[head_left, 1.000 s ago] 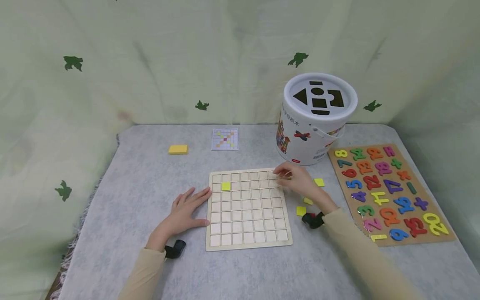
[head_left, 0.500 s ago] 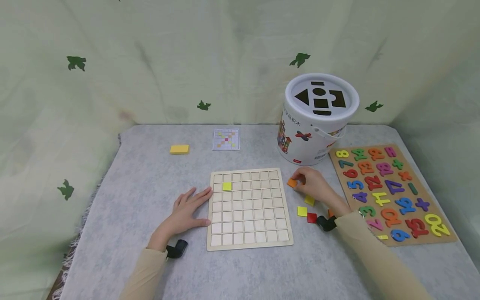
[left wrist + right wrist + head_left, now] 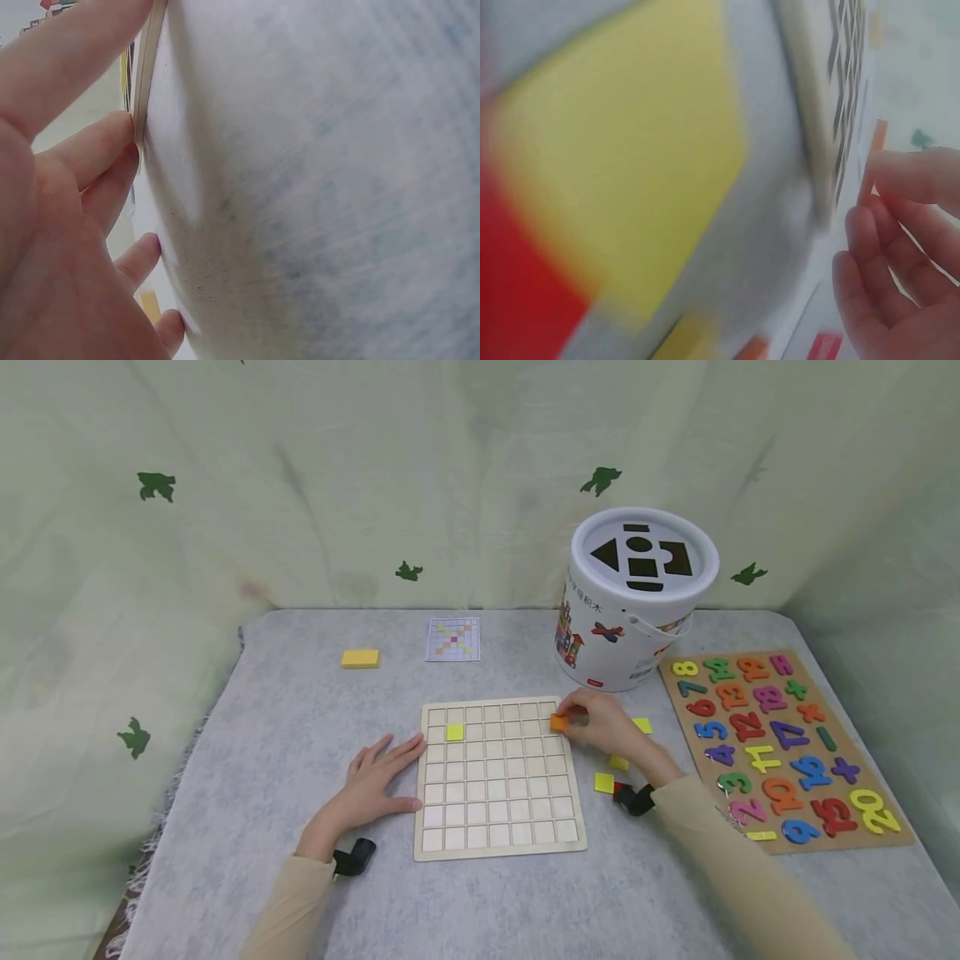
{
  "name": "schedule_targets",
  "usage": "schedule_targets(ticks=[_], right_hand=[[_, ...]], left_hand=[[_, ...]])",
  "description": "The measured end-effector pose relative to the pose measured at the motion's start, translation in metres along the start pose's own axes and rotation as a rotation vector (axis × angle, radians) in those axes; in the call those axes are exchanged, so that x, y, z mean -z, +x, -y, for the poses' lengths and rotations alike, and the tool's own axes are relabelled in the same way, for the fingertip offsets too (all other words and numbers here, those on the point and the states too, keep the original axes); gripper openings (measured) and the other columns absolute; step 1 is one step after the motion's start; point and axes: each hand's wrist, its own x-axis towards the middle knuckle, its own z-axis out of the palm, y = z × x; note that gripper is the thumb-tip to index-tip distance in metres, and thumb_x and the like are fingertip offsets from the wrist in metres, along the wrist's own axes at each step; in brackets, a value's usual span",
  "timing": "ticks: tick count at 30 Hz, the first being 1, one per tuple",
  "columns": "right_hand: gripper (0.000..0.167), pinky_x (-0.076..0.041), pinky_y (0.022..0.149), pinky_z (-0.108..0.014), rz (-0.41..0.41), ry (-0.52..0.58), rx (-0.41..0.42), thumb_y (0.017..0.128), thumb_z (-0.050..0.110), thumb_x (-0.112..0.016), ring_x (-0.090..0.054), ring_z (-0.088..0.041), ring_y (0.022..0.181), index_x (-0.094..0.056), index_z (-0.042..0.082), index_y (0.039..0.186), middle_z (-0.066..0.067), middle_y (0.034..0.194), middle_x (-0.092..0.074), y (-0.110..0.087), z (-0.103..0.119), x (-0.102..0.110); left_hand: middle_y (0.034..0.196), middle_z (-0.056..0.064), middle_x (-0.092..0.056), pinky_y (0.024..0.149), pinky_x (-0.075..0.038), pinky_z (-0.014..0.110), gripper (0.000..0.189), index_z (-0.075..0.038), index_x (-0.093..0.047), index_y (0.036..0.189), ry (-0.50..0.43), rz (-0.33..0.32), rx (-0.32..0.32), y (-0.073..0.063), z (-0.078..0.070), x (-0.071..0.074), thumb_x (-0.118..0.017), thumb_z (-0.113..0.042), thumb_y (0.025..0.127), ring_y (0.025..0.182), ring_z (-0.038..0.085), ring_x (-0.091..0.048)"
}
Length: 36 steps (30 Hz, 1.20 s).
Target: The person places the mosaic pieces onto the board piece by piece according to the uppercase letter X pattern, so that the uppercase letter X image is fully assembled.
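Note:
A wooden grid board (image 3: pixel 498 781) lies in the middle of the table, with one yellow-green square tile (image 3: pixel 455 732) seated near its upper left. My right hand (image 3: pixel 603 722) pinches an orange square tile (image 3: pixel 558 722) over the board's upper right edge; the tile also shows in the right wrist view (image 3: pixel 874 157). At the board's left edge rests my left hand (image 3: pixel 375 783), its fingers spread and touching the wooden rim (image 3: pixel 146 82). Beside the board on the right lie a yellow tile (image 3: pixel 604 783), more yellow tiles and a red tile (image 3: pixel 525 285) partly hidden by the wrist camera.
Behind the board is a small printed card (image 3: pixel 453 639) with a coloured pattern. A yellow block (image 3: pixel 361 659) sits to its left. A tall white bucket (image 3: pixel 637 610) stands at the back right, near a number puzzle board (image 3: pixel 787 752).
My right hand first moved right, away from the board, and took hold of the orange tile. It then carried the tile left over the board's edge. The left hand stays in place.

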Motion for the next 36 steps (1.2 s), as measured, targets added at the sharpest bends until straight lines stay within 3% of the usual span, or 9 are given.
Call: schedule_targets(ticks=[8, 12, 19, 25, 30, 36], right_hand=[[0.019, -0.049, 0.076, -0.032, 0.071, -0.037, 0.120, 0.080, -0.004, -0.069, -0.056, -0.018, 0.084, -0.068, 0.005, 0.097, -0.003, 0.092, -0.061, 0.019, 0.018, -0.015], [0.019, -0.047, 0.074, -0.031, 0.092, -0.089, 0.102, 0.080, -0.006, -0.067, -0.053, -0.017, 0.080, -0.067, 0.006, 0.095, -0.002, 0.090, -0.059, 0.025, 0.024, -0.021], [0.019, -0.048, 0.078, -0.033, 0.101, -0.072, 0.055, 0.081, -0.006, -0.066, -0.053, -0.018, 0.084, -0.066, 0.006, 0.096, -0.002, 0.092, -0.059, 0.026, 0.029, -0.023], [0.018, -0.048, 0.079, -0.037, 0.016, 0.044, 0.045, 0.084, -0.003, -0.064, -0.056, -0.021, 0.088, -0.067, 0.002, 0.101, -0.006, 0.097, -0.063, 0.009, 0.016, -0.003], [0.020, -0.050, 0.083, -0.041, -0.035, 0.104, -0.050, 0.087, -0.001, -0.064, -0.056, -0.024, 0.090, -0.065, 0.000, 0.107, -0.011, 0.102, -0.064, -0.015, -0.005, 0.020], [0.019, -0.049, 0.085, -0.046, -0.092, 0.109, -0.108, 0.087, -0.001, -0.066, -0.057, -0.030, 0.093, -0.064, -0.004, 0.105, -0.015, 0.103, -0.064, -0.039, -0.035, 0.037]], left_hand=[[0.156, 0.006, -0.025, 0.107, 0.004, 0.060, 0.087, -0.011, -0.032, 0.150, 0.000, 0.003, 0.002, 0.001, 0.000, 0.000, -0.074, -0.041, 0.080, 0.142, 0.041, -0.004], [0.156, 0.007, -0.025, 0.107, 0.004, 0.061, 0.086, -0.010, -0.033, 0.150, -0.009, 0.005, 0.003, 0.000, 0.000, -0.001, -0.074, -0.042, 0.081, 0.142, 0.041, -0.004], [0.156, 0.005, -0.025, 0.107, 0.005, 0.061, 0.086, -0.012, -0.032, 0.150, -0.009, 0.004, 0.003, 0.000, 0.001, -0.001, -0.073, -0.043, 0.081, 0.142, 0.041, -0.004], [0.156, 0.005, -0.025, 0.107, 0.004, 0.060, 0.087, -0.012, -0.032, 0.150, 0.002, -0.001, -0.004, 0.001, 0.002, -0.002, -0.074, -0.043, 0.080, 0.142, 0.041, -0.004], [0.156, 0.006, -0.025, 0.107, 0.005, 0.060, 0.087, -0.012, -0.032, 0.150, -0.005, -0.002, 0.003, 0.000, 0.001, -0.002, -0.074, -0.042, 0.081, 0.142, 0.041, -0.004], [0.156, 0.005, -0.025, 0.107, 0.004, 0.061, 0.086, -0.012, -0.032, 0.150, -0.007, 0.006, 0.016, 0.000, 0.001, -0.001, -0.073, -0.042, 0.081, 0.142, 0.041, -0.004]])
